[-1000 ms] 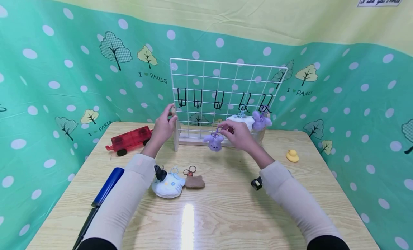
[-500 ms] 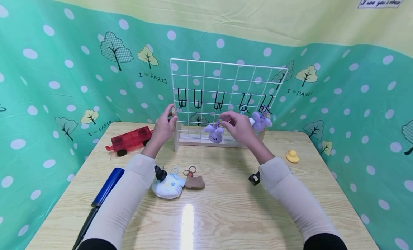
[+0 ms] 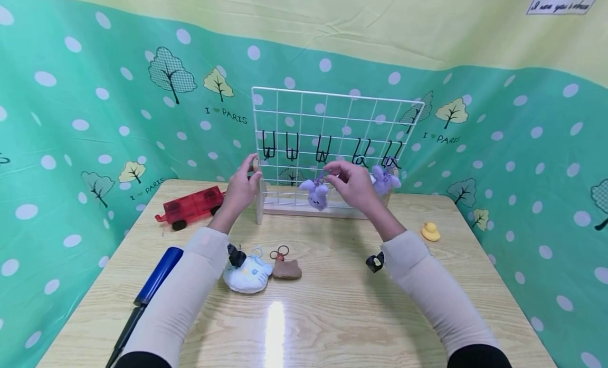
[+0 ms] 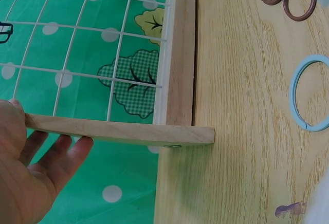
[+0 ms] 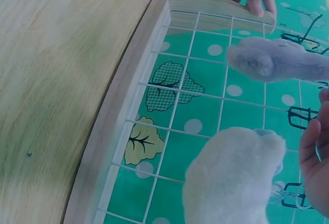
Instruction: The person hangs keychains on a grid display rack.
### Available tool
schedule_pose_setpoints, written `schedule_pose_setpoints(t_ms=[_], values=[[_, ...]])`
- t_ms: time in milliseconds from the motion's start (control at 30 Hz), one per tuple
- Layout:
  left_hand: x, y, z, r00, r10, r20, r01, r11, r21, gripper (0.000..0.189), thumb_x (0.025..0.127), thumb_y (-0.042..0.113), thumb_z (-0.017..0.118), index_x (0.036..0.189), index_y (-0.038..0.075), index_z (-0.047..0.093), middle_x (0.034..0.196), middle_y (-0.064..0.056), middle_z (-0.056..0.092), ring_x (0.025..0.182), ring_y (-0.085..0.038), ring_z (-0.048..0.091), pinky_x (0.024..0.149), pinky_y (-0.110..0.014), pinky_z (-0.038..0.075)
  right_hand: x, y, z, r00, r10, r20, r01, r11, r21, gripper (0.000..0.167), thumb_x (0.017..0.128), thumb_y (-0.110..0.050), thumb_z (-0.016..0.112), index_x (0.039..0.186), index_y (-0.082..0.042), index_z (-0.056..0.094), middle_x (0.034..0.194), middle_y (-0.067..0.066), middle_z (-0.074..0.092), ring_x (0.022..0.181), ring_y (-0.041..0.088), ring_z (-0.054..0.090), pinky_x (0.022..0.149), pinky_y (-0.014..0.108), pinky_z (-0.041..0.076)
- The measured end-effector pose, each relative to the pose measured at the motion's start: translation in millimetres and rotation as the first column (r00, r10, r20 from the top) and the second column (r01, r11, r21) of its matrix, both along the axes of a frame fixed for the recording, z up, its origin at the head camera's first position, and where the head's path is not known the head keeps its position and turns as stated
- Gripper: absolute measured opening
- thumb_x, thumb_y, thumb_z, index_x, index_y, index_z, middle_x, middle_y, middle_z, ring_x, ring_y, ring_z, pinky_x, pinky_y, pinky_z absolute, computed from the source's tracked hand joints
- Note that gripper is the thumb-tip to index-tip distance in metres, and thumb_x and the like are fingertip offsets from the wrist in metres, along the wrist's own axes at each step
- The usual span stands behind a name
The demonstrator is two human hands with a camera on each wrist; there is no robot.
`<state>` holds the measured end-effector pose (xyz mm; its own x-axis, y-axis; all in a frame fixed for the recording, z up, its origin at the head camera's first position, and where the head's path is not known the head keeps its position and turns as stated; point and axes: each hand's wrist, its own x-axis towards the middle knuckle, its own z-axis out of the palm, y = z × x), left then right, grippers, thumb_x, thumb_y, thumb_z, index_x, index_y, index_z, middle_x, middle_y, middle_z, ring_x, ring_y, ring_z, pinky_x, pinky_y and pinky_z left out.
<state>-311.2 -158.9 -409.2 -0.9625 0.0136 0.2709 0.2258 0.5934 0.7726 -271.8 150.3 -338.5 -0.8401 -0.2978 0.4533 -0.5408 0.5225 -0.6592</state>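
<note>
My left hand [image 3: 243, 186] grips the wooden side post [image 4: 123, 130] of a white wire grid rack [image 3: 325, 94], thumb on one side and fingers on the other. In front of the grid, my right hand [image 3: 352, 183] pinches the ring end of a small purple plush keychain [image 3: 317, 195], which dangles just below the middle black hook [image 3: 323, 156]. A second purple plush keychain [image 3: 385, 180] hangs from the far-right hook. Beside it a white plush keychain [image 5: 231, 178] hangs on the neighbouring hook, mostly hidden behind my right hand in the head view.
On the table lie a white cat-face plush keychain [image 3: 249, 275] and a brown plush keychain [image 3: 287, 269]. A red toy trailer [image 3: 192, 206] and a blue-and-black stick-like object [image 3: 159, 273] are at left. At right sits a yellow toy duck [image 3: 430, 231].
My right hand has lifted the purple plush keychain up toward the hooks, then stayed nearly still over the last half second. My left hand keeps its hold on the post.
</note>
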Motion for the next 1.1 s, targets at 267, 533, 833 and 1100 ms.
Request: schedule_pose_setpoints(t_ms=[267,533,833,1100], values=[[-0.6,0.6,0.0,1.000,0.004,-0.004,-0.004,1.000,0.001,0.055,0.108,0.034,0.047,0.159,0.040,0.026,0.148,-0.017,0.053,0.128,-0.040,0.059,0.100,-0.058,0.055,-0.8,2.4,2.8,0.998,0.023,-0.062,-0.025,0.999,-0.031,0.016,0.097,-0.009,0.070,0.112,-0.010,0.072,0.086,0.005,0.068,0.064,0.017,0.052,0.052,0.021,0.043],[-0.8,0.2,-0.4,1.000,0.007,-0.014,-0.007,1.000,-0.009,0.054,0.108,0.033,0.047,0.159,0.038,0.027,0.146,-0.017,0.055,0.124,-0.039,0.061,0.098,-0.057,0.056,-0.9,2.3,3.8,0.995,0.037,-0.093,-0.042,0.997,-0.057,0.016,0.096,-0.005,0.070,0.112,-0.008,0.073,0.086,0.007,0.069,0.064,0.018,0.052,0.052,0.020,0.043],[0.2,0.7,0.9,1.000,0.007,-0.012,-0.007,1.000,-0.009,0.055,0.108,0.032,0.047,0.159,0.038,0.027,0.146,-0.017,0.055,0.126,-0.040,0.060,0.099,-0.059,0.055,-3.0,0.2,6.1,0.995,0.031,-0.094,-0.035,0.998,-0.043,0.014,0.096,-0.006,0.070,0.110,-0.008,0.073,0.089,0.007,0.072,0.062,0.018,0.052,0.052,0.020,0.043],[-0.3,0.3,0.5,1.000,0.006,0.004,-0.006,1.000,-0.001,0.055,0.108,0.034,0.046,0.159,0.040,0.025,0.146,-0.017,0.054,0.123,-0.039,0.061,0.098,-0.057,0.057,-1.1,-2.5,7.9,0.996,0.021,-0.086,-0.026,0.998,-0.054,0.015,0.096,-0.006,0.069,0.110,-0.009,0.073,0.089,0.007,0.071,0.063,0.017,0.051,0.051,0.020,0.042]])
